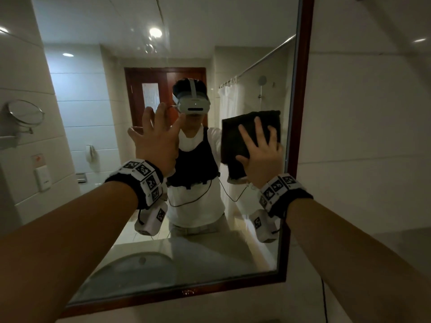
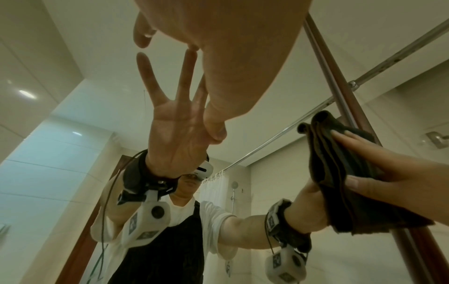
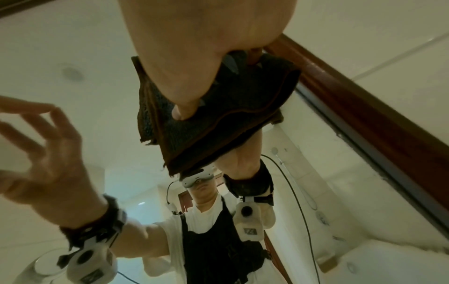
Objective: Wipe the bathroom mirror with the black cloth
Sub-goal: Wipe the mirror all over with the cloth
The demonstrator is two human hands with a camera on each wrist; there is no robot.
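Note:
The bathroom mirror (image 1: 186,264) has a dark red wooden frame (image 1: 300,89). A folded black cloth (image 1: 235,134) lies flat on the glass close to the right side of the frame. My right hand (image 1: 262,152) presses it there with straight, spread fingers, and the wrist views show the cloth (image 3: 218,119) (image 2: 340,173) sandwiched between palm and glass. My left hand (image 1: 156,138) is open with fingers spread against the glass near the mirror's middle; its fingertips (image 2: 192,48) meet their reflection. It holds nothing.
A round swivel mirror (image 1: 25,115) sticks out from the tiled wall on the left. White tiled wall (image 1: 361,136) continues right of the frame. A thin black cable (image 1: 324,299) hangs at lower right. The glass reflects a basin (image 1: 135,269) and a person.

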